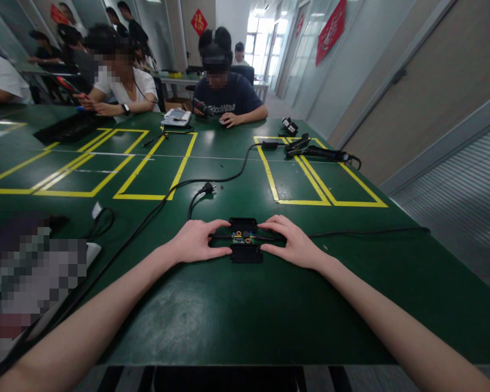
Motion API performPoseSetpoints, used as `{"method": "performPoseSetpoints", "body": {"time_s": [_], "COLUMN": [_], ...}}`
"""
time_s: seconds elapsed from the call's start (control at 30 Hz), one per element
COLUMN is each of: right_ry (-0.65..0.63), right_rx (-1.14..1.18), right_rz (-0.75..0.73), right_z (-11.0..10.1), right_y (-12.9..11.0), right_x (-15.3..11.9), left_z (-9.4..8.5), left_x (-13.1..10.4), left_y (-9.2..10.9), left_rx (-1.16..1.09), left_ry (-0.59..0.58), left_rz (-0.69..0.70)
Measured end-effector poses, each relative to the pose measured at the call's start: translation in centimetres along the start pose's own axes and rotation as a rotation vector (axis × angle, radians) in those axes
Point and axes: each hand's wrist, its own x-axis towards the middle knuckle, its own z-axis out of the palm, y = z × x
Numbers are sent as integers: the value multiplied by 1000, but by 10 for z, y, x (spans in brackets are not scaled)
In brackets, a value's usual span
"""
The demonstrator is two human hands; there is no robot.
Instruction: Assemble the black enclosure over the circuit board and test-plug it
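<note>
In front of me on the green table lies a small circuit board (244,238) with copper-coloured ring coils, between two black plastic case halves. The far case half (244,224) and the near case half (246,253) lie apart, with the board showing in the gap. My left hand (194,240) has its index finger at the far half's left end and its thumb at the near half's left end. My right hand (292,242) grips the right ends the same way. A black cable (351,233) runs from the board under my right hand; more cable passes under my left palm.
A power plug (207,188) lies beyond my left hand. A long black cord (163,201) crosses the table to a black tool (320,153) at the back right. Yellow tape rectangles (277,198) mark the table (245,316). A person (228,92) works across from me.
</note>
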Motion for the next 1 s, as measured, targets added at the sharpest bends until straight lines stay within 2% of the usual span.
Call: {"method": "performPoseSetpoints", "body": {"time_s": [0.4, 1.0], "right_ry": [17, -1], "right_rx": [-1, -40], "right_rz": [-67, -9], "right_z": [-7, -12], "right_y": [4, -1], "right_x": [0, 0], "left_z": [-1, -1], "left_x": [0, 0], "left_y": [1, 4], "left_rx": [4, 1], "left_ry": [-16, -1], "left_rz": [-13, -23]}}
